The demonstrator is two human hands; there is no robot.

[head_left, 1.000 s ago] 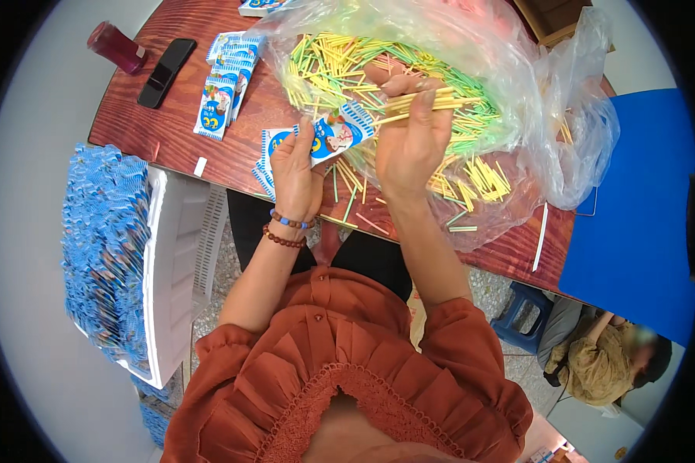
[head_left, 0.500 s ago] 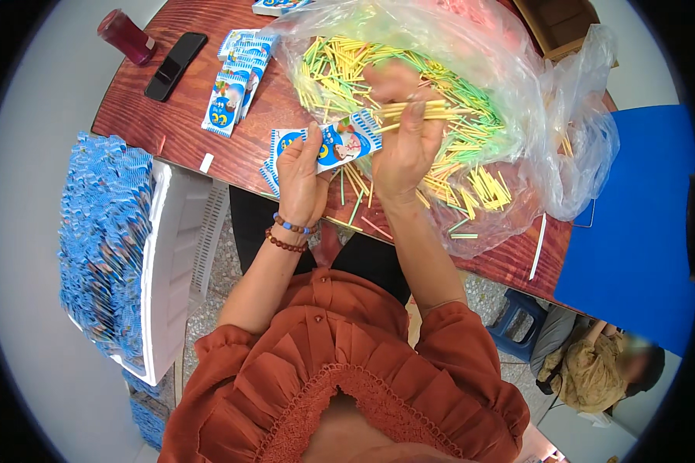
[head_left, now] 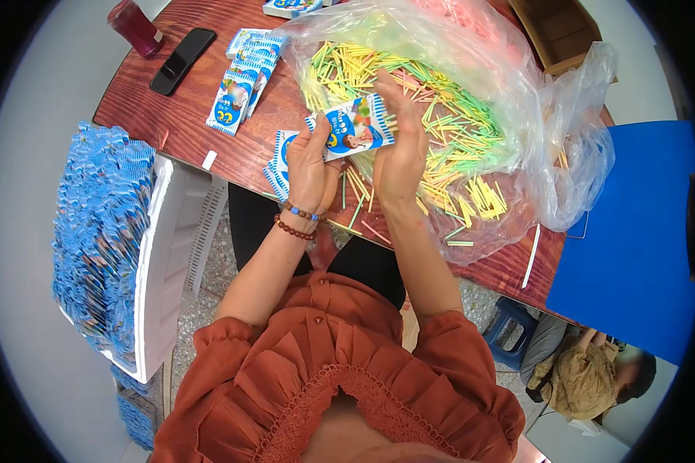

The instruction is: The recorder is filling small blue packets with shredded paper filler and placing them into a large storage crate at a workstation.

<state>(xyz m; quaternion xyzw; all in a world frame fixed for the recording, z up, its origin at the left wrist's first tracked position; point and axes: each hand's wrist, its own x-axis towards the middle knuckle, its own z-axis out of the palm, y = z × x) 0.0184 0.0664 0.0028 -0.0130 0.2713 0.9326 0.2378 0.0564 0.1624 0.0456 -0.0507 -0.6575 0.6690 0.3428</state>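
Observation:
My left hand [head_left: 307, 170] is closed on a small blue-and-white packet [head_left: 359, 130], thumb on top, tilted above the table's near edge. The ends of a few thin yellow sticks [head_left: 391, 123] show at the packet's right end; the rest of them is hidden inside. My right hand [head_left: 401, 158] is held upright against those ends, fingers stretched out and palm toward the packet. Below my left hand lie more such packets [head_left: 279, 174]. A heap of yellow and green sticks [head_left: 455, 116] spreads over a clear plastic bag [head_left: 521, 92] beyond my right hand.
Overlapping packets [head_left: 239, 89], a black phone [head_left: 182, 62] and a red jar [head_left: 135, 29] lie at the far left. A white foam box [head_left: 150, 270] full of packets stands left of the wooden table [head_left: 185, 127]. A blue board [head_left: 625, 231] is at the right, a seated person [head_left: 587, 378] beyond.
The yellow sticks that stuck out long from my right fingers are now almost wholly inside the packet. My right hand has opened and its fingers have straightened.

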